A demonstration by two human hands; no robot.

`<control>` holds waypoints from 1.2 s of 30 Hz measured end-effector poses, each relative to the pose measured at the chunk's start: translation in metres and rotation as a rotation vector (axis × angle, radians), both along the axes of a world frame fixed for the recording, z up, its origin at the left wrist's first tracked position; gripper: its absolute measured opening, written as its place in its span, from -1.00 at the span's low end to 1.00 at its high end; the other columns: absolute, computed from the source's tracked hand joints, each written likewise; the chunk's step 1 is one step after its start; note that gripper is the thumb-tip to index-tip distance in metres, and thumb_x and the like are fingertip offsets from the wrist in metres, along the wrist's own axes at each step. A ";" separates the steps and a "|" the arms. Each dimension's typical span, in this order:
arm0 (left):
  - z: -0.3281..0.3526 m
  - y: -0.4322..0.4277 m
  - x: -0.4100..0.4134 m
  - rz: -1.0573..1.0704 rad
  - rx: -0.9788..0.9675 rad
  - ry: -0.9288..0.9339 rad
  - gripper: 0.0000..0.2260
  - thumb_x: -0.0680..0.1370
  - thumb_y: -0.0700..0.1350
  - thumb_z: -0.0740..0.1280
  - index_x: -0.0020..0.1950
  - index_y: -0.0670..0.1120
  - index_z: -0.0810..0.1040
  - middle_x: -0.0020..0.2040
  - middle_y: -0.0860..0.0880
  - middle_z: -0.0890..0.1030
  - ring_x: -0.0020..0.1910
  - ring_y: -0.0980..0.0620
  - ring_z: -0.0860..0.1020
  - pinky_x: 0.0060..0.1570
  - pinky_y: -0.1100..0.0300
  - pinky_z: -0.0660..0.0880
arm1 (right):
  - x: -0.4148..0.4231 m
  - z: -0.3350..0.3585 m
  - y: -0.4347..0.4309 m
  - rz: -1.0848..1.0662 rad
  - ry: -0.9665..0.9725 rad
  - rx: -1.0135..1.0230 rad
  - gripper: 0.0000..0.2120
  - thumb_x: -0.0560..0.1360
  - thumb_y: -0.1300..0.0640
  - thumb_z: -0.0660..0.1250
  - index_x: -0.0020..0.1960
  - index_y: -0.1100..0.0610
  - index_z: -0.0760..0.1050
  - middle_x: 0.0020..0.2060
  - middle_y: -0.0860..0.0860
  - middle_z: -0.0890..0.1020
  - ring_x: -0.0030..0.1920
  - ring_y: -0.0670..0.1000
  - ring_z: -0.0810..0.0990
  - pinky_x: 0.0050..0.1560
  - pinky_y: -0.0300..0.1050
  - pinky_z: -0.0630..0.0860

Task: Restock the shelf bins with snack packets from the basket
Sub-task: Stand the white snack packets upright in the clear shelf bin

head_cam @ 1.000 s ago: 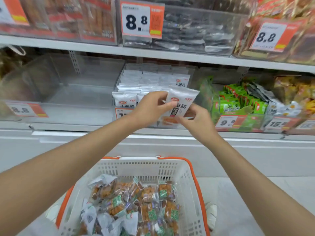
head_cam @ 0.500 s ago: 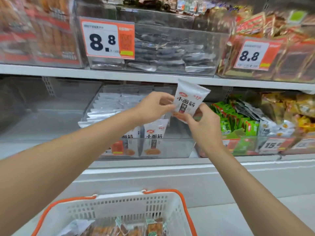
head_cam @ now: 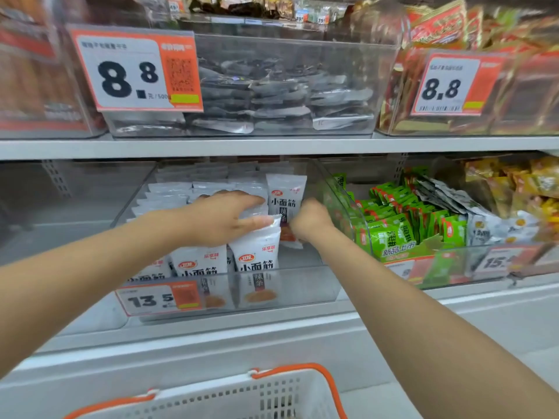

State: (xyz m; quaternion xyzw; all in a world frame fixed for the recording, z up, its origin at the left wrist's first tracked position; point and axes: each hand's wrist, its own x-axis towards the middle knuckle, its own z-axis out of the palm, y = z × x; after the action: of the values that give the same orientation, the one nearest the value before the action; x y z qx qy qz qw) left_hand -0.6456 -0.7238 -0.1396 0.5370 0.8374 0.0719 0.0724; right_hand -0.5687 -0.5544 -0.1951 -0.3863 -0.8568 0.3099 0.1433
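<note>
Clear acrylic bin (head_cam: 302,287), middle of the lower shelf. White packets stand in it in rows, faces forward, with bare floor showing at the right front. Your right hand (head_cam: 308,220) has one white packet (head_cam: 287,196) upright at the right side of that bin. The fingers are curled round its lower half and the knuckles point toward you; the fingertips are hidden behind the wrapper. Gripped low like this, the printed face looks outward and the packet can settle in line with its neighbours. That is my reading of the grip, not a certainty.

Your left hand (head_cam: 220,219) lies across the tops of the front-row packets (head_cam: 257,261). Its fingers are straight and close together, pointing right, and the thumb is stretched along the crimped top of the nearest packet. It looks like a brace, pressing the rows back so a gap opens for the newcomer. The palm is down, the wrist level, and the forearm reaches in from lower left. The right forearm comes up from lower right.

Basket (head_cam: 227,400) is below. Only its white wall and orange handle are in frame, and the contents are not visible. Green packets (head_cam: 393,237) fill the neighbouring bin to the right.
</note>
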 end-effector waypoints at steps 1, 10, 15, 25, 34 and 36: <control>0.000 0.004 -0.004 0.009 0.072 -0.044 -0.18 0.41 0.41 -0.07 0.54 -0.03 0.23 0.52 0.02 0.29 0.48 0.03 0.28 0.47 0.04 0.21 | -0.007 -0.005 0.004 0.025 -0.034 -0.011 -0.77 0.55 0.24 0.28 0.18 0.25 0.53 0.19 0.18 0.59 0.20 0.19 0.57 0.01 -0.10 0.47; -0.005 0.032 -0.043 0.165 -0.155 0.067 -0.18 0.44 0.39 -0.25 0.61 -0.01 -0.03 0.61 0.04 -0.03 0.58 0.02 -0.03 0.54 0.02 -0.07 | -0.031 -0.037 0.020 0.057 -0.091 -0.089 -0.71 0.49 0.24 0.36 0.20 0.21 0.47 0.12 0.11 0.60 0.13 0.14 0.59 -0.08 -0.15 0.45; -0.006 0.031 -0.047 0.182 -0.181 0.186 -0.30 0.55 0.36 -0.18 0.60 0.01 0.03 0.60 0.02 0.05 0.57 -0.03 0.03 0.52 -0.06 -0.02 | -0.042 -0.039 0.026 0.065 -0.086 -0.100 -0.54 0.32 0.15 0.53 0.17 0.17 0.50 0.08 0.09 0.64 0.08 0.12 0.62 0.07 -0.06 0.59; -0.007 0.032 -0.039 0.231 -0.196 0.231 -0.34 0.58 0.33 -0.16 0.59 0.01 0.07 0.59 0.01 0.11 0.56 -0.07 0.07 0.50 -0.10 0.00 | -0.042 -0.041 0.025 0.032 -0.011 -0.110 -0.56 0.33 0.10 0.55 0.15 0.14 0.50 0.04 0.05 0.65 0.06 0.09 0.63 -0.04 -0.14 0.54; -0.010 0.031 -0.044 0.235 -0.104 0.121 -0.31 0.56 0.35 -0.14 0.60 -0.01 0.03 0.60 0.03 0.05 0.57 -0.02 0.04 0.52 -0.07 0.01 | -0.038 -0.048 0.026 0.094 -0.034 -0.068 -0.58 0.37 0.08 0.52 0.17 0.13 0.52 0.09 0.04 0.65 0.07 0.07 0.62 0.02 -0.13 0.57; -0.009 0.029 -0.042 0.225 -0.056 0.076 -0.32 0.57 0.33 -0.13 0.60 -0.01 0.04 0.60 0.02 0.05 0.57 -0.02 0.04 0.52 -0.05 0.01 | -0.029 -0.044 0.025 0.137 -0.068 -0.055 -0.66 0.42 0.08 0.50 0.15 0.16 0.56 0.06 0.04 0.65 0.04 0.05 0.62 -0.05 -0.18 0.52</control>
State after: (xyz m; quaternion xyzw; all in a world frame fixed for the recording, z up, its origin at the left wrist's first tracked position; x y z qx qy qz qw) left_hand -0.6871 -0.6944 -0.1483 0.4399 0.8961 0.0354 0.0471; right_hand -0.5978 -0.5294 -0.2391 -0.3410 -0.8768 0.3290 0.0818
